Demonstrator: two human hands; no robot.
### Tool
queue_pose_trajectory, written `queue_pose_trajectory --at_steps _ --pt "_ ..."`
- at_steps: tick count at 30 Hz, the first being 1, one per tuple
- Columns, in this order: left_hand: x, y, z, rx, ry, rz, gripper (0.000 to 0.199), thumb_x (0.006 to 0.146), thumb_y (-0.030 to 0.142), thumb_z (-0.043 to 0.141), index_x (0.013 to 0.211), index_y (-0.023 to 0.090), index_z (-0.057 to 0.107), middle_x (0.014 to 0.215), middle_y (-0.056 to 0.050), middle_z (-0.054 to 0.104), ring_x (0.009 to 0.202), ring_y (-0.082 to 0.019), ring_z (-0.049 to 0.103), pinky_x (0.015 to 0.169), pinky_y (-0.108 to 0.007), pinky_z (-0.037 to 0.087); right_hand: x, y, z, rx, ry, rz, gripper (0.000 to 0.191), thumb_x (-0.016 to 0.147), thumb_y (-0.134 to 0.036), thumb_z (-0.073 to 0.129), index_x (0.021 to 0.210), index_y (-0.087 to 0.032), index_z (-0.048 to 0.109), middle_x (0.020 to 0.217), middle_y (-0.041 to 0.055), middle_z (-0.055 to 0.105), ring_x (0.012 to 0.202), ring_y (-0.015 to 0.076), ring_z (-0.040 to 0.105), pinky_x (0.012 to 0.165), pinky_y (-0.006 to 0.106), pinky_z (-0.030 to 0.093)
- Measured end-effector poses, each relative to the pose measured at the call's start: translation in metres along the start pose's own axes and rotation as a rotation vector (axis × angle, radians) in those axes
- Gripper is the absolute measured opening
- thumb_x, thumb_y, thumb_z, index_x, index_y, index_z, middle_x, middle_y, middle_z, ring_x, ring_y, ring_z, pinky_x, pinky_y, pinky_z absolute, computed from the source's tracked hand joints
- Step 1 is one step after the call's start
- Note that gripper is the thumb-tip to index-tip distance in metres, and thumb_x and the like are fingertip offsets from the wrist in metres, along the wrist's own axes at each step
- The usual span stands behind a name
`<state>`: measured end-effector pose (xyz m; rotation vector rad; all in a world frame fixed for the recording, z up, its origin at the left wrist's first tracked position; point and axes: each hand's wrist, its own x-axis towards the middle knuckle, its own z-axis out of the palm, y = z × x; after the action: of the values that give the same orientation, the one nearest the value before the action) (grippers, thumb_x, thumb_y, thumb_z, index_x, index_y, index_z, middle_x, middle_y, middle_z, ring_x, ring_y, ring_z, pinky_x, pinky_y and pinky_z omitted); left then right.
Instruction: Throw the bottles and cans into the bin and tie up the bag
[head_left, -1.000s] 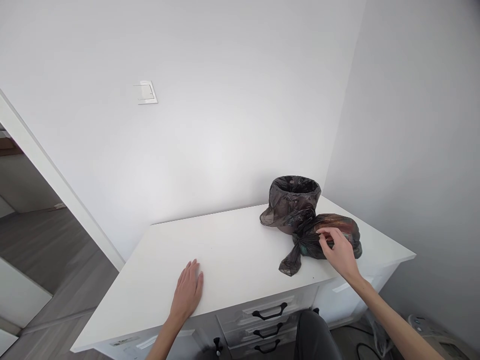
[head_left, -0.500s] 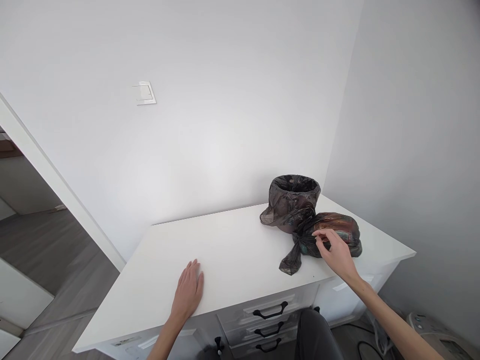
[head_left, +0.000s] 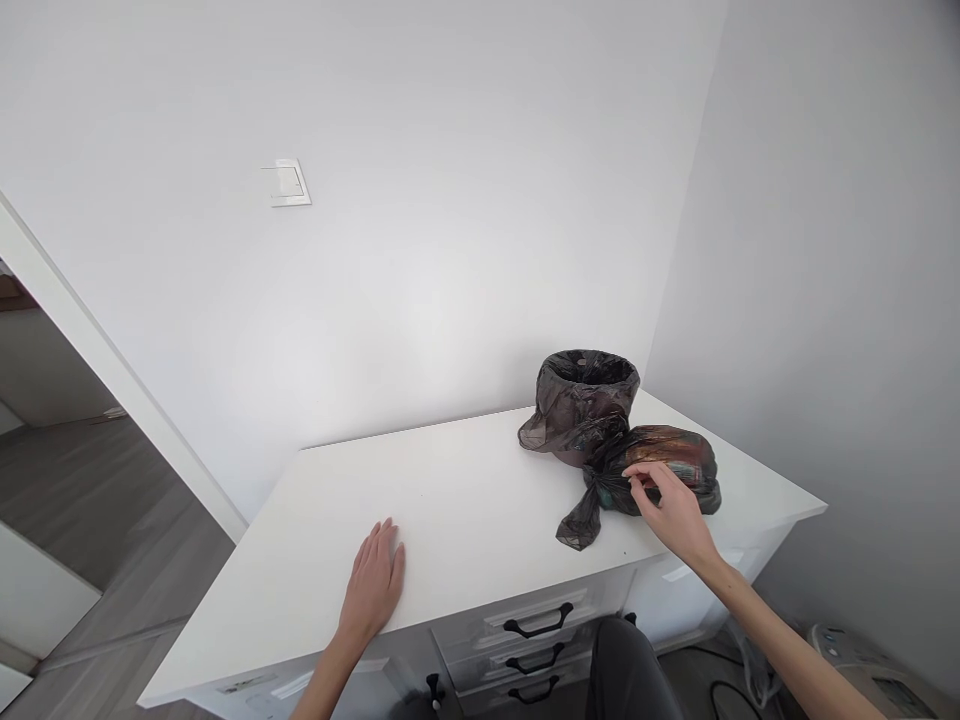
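Partly, the right hand covers the tied bag of thin black plastic, right of centre in the frame; its reddish and green contents are hard to recognise. Thumb and index finger nearly meet, but I cannot tell whether they pinch the plastic. Behind, the bag hides the foot of a round bin lined with black film. At lower left of centre, the left hand rests open on the white cabinet top. A dark-trousered knee blocks some cabinet front.
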<state>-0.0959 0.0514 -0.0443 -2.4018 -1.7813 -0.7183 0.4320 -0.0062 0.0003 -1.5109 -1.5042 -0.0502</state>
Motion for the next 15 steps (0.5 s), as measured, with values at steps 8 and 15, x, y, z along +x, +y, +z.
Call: queue_pose_trajectory --at_steps 8,15 --pt "0.001 0.001 -0.002 0.005 -0.027 -0.013 0.051 0.105 0.045 0.033 0.143 0.017 0.053 0.157 -0.011 0.053 0.151 -0.028 0.042 0.122 -0.051 0.039 0.0 -0.01 0.005 0.068 -0.05 0.004 0.024 0.101 -0.038 0.048 0.107 -0.024 0.066 0.107 0.01 0.069 0.096 0.0262 0.066 0.08 0.037 0.053" --pt "0.0 0.003 -0.004 0.004 -0.029 -0.014 0.051 0.106 0.044 0.031 0.143 0.017 0.054 0.156 -0.011 0.053 0.15 -0.028 0.043 0.122 -0.052 0.039 -0.004 -0.078 0.038 0.216 -0.362 -0.156 0.022 0.104 -0.033 0.044 0.107 -0.027 0.065 0.109 0.0066 0.069 0.094 0.0227 0.066 0.086 0.037 0.054"
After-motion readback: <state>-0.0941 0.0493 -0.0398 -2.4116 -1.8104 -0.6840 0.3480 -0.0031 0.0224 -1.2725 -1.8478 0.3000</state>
